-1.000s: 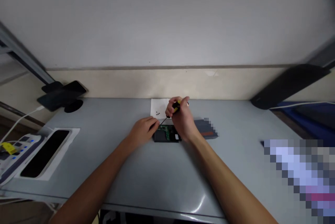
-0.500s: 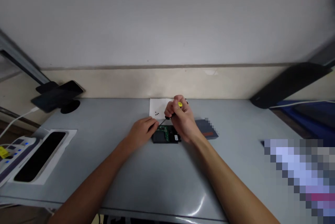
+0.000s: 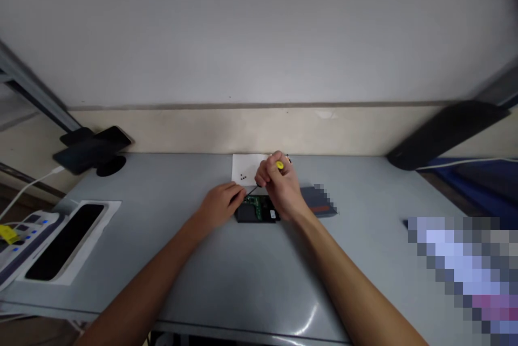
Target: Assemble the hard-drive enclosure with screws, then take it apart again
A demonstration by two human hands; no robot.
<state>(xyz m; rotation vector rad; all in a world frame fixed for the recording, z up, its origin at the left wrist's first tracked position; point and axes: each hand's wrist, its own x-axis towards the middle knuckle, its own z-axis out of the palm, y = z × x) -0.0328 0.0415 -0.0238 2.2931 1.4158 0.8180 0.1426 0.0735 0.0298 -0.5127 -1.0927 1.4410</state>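
At the table, the right hand clasps a screwdriver; the left hand, grip unclear, meets a circuit board, probably light, stiff, fragile: best held edgewise.

Tabletop between the forearms offers passage until the device blocks it.

Screwdriver slanting onto an open device, centre of the frame
The person's right grip wraps it, yellow end showing; the left grip is at the device's upper left corner; on the grey surface, small dark pieces lie on white paper just above, and a phone lies lower left
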